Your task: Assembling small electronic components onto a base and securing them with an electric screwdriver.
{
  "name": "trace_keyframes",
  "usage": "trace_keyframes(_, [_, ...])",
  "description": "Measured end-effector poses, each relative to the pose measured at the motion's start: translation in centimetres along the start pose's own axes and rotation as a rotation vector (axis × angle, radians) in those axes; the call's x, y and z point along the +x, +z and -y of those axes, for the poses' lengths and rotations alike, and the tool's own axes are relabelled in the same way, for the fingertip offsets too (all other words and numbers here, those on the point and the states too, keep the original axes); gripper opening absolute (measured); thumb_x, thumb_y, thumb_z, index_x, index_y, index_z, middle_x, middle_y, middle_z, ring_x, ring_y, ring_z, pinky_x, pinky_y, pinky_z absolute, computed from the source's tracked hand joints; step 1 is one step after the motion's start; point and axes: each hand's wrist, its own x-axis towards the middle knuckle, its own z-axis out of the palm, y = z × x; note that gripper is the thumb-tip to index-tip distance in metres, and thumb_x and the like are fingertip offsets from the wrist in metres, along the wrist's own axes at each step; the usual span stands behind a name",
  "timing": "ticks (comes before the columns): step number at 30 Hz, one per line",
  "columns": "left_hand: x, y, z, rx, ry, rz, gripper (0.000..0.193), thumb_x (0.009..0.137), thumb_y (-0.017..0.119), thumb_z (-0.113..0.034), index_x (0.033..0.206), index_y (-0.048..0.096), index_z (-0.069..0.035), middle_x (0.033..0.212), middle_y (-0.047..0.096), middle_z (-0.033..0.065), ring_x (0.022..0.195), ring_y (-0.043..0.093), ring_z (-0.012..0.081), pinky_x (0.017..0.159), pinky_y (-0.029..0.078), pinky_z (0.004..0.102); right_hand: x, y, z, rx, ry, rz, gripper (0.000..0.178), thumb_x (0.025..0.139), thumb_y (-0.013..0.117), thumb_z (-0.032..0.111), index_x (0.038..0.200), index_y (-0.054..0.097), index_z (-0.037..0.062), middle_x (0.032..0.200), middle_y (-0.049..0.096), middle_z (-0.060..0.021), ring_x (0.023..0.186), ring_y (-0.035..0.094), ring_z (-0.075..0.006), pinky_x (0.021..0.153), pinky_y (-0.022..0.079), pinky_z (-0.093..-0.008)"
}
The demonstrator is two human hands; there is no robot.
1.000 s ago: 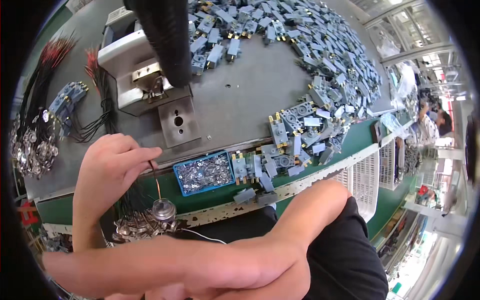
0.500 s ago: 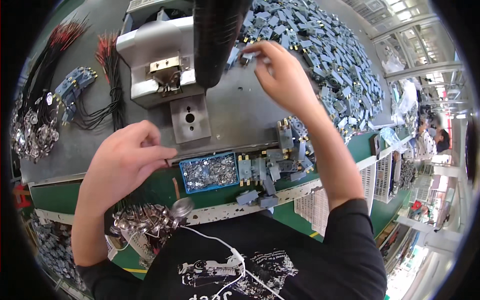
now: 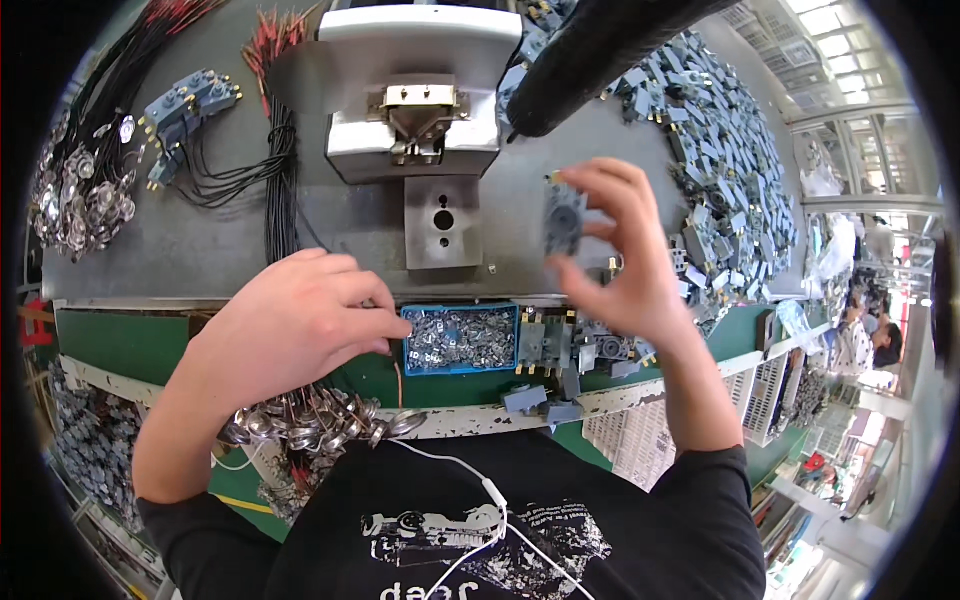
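My right hand (image 3: 632,255) grips a grey-blue plastic switch housing (image 3: 563,215) between thumb and fingers. It hangs over the metal bench top, right of a steel plate with holes (image 3: 443,245), and is slightly blurred. My left hand (image 3: 315,315) is closed in a pinch at the left end of a blue tray (image 3: 411,366). What those fingertips hold, if anything, is hidden. Small metal terminals (image 3: 465,338) fill the tray. Beside its right end lie several grey housings with brass tabs (image 3: 545,340).
A press-like machine (image 3: 420,100) stands behind the plate, with a black tube (image 3: 600,65) slanting across. A large heap of grey housings (image 3: 735,170) covers the bench's right. Black wires with red ends (image 3: 280,150) lie left. Round metal parts on wires (image 3: 320,420) hang near the front edge.
My right hand has come from the heap toward me, bringing a housing. My left hand has shifted right relative to the tray's left end. The whole view has also shifted.
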Motion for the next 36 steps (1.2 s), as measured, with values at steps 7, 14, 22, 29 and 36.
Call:
trace_keyframes(7, [0.4,0.4,0.4,0.072,0.008,-0.057,0.023,0.078,0.080,-0.017,0.101,0.076,-0.015,0.100,0.068,-0.0034,0.091,0.063,0.0199,0.084,0.049,0.0359,3.8,6.9,-0.2,-0.306,-0.274,0.102,0.051,0.083,0.077,0.008,0.132,0.064,0.0092,0.137,0.057,-0.0151,0.121,0.059,-0.0357,0.100,0.053,-0.0417])
trace_keyframes(14, [1.2,0.0,0.3,0.082,0.061,-0.068,0.019,0.082,0.077,-0.018,0.101,0.075,-0.015,0.095,0.067,-0.0020,0.093,0.063,0.0189,0.087,0.050,0.0366,2.9,7.3,0.7,-0.445,-0.230,0.035,0.051,0.085,0.078,0.012,0.133,0.063,0.0086,0.130,0.064,-0.0154,0.115,0.063,-0.0352,0.100,0.052,-0.0422])
trace_keyframes(22, [2.8,0.8,0.7,0.014,0.028,-0.280,0.017,0.085,0.075,-0.012,0.102,0.073,-0.013,0.085,0.063,0.0031,0.086,0.063,0.0247,0.077,0.052,0.0384,-1.2,4.2,7.9,0.120,0.139,0.273,0.039,0.083,0.081,0.005,0.119,0.067,0.0023,0.114,0.071,-0.0134,0.092,0.073,-0.0227,0.084,0.057,-0.0335])
trace_keyframes(29, [2.7,-1.2,0.1,-0.037,-0.065,-0.415,0.013,0.089,0.074,-0.016,0.099,0.072,-0.009,0.076,0.061,0.0085,0.072,0.064,0.0288,0.064,0.051,0.0405,0.4,5.0,4.4,0.040,-0.059,-0.177,0.036,0.089,0.073,-0.010,0.123,0.067,-0.0032,0.118,0.069,-0.0157,0.090,0.070,-0.0177,0.081,0.058,-0.0289])
trace_keyframes(36, [2.4,-0.2,0.1,-0.256,-0.055,-0.471,0.013,0.086,0.074,-0.001,0.098,0.072,-0.003,0.078,0.060,0.0066,0.072,0.062,0.0194,0.064,0.048,0.0331,0.9,7.6,5.7,0.904,0.203,-0.341,0.022,0.105,0.059,0.006,0.124,0.061,-0.0056,0.114,0.070,-0.0189,0.096,0.073,-0.0240,0.085,0.058,-0.0349])
